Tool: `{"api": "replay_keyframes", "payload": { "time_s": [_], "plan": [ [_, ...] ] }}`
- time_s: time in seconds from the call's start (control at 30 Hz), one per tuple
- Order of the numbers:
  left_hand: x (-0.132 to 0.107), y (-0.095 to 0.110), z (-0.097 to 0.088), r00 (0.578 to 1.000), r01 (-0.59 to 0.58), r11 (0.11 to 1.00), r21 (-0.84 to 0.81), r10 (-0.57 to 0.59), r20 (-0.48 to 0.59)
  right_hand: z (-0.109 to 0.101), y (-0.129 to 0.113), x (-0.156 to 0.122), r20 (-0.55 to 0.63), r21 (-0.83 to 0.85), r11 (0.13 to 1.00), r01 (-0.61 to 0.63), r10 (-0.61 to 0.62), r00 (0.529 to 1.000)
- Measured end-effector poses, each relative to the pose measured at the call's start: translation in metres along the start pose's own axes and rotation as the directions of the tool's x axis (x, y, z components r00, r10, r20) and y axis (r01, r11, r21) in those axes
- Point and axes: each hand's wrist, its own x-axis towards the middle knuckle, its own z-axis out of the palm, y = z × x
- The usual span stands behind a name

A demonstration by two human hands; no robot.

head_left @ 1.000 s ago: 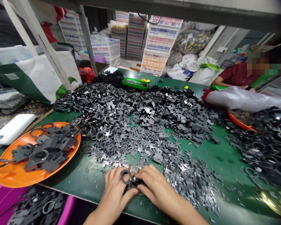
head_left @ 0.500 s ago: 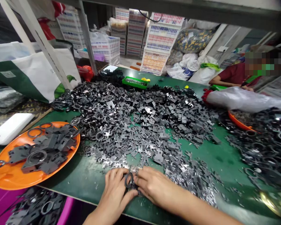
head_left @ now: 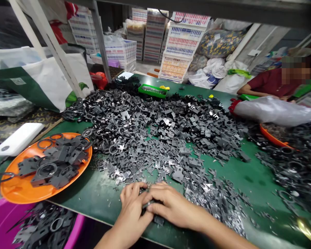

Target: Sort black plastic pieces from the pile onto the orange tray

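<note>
My left hand (head_left: 134, 207) and my right hand (head_left: 168, 204) meet at the near edge of the green table (head_left: 101, 204). Both have their fingers curled around a dark plastic part (head_left: 159, 220), most of which is hidden by the fingers. A bit of its black ring shows between my thumbs, and a blocky end sticks out below. Just beyond my hands spreads a heap of small black and grey plastic pieces (head_left: 155, 152), flat notched ones nearest.
An orange plate (head_left: 12, 186) with black blocks and rings stands at left, above a magenta tub (head_left: 79, 224) of similar parts. A white power bank (head_left: 18, 138) lies behind it. A green tray (head_left: 152, 91) sits at the back. A co-worker (head_left: 272, 83) sits at right.
My right hand has closed over the part, covering the black ring that showed upright between my hands. The whole view has shifted slightly, so the scene sits a little further right.
</note>
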Motion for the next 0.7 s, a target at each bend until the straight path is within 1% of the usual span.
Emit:
{"api": "replay_keyframes", "payload": {
  "time_s": [0.03, 0.1, 0.13, 0.17, 0.23, 0.3, 0.4, 0.5, 0.63, 0.7],
  "plan": [
    [0.000, 0.000, -0.001, 1.000, 0.009, 1.000, 0.004, -0.009, -0.001, -0.002, 0.002, 0.001, 0.002, 0.046, 0.998, -0.035, 0.035, 0.999],
    [0.000, 0.001, -0.001, 0.999, 0.023, 1.000, 0.010, -0.023, -0.024, -0.010, 0.010, 0.000, -0.023, 0.129, 0.982, -0.141, 0.145, 0.989],
    [0.000, 0.001, -0.001, 0.999, 0.023, 1.000, 0.012, -0.022, -0.035, -0.014, 0.014, -0.002, -0.034, 0.137, 0.972, -0.192, 0.198, 0.980],
    [0.000, 0.001, -0.001, 0.999, 0.016, 1.000, 0.012, -0.015, -0.039, -0.019, 0.017, -0.004, -0.035, 0.112, 0.967, -0.231, 0.236, 0.971],
    [0.000, 0.001, -0.001, 1.000, -0.009, 1.000, 0.012, 0.010, -0.026, -0.026, 0.021, -0.007, 0.002, -0.029, 0.967, -0.252, 0.252, 0.968],
    [0.000, 0.001, -0.001, 0.999, -0.027, 1.000, 0.015, 0.027, -0.022, -0.028, 0.022, -0.008, 0.059, -0.195, 0.959, -0.206, 0.221, 0.974],
    [-0.001, 0.001, -0.002, 0.999, -0.020, 1.000, 0.015, 0.020, -0.029, -0.026, 0.020, -0.006, 0.132, -0.315, 0.942, -0.116, 0.165, 0.977],
    [-0.001, 0.001, -0.003, 1.000, -0.013, 1.000, 0.004, 0.013, -0.021, -0.024, 0.017, -0.003, 0.175, -0.362, 0.929, -0.073, 0.145, 0.974],
    [-0.001, 0.000, -0.003, 0.999, -0.029, 0.999, 0.013, 0.030, -0.014, -0.026, 0.014, 0.001, 0.216, -0.366, 0.930, -0.031, 0.117, 0.969],
    [-0.001, 0.000, -0.003, 1.000, -0.028, 0.999, 0.017, 0.028, -0.001, -0.027, 0.012, 0.003, 0.241, -0.399, 0.917, -0.004, 0.110, 0.964]
  ]
}}
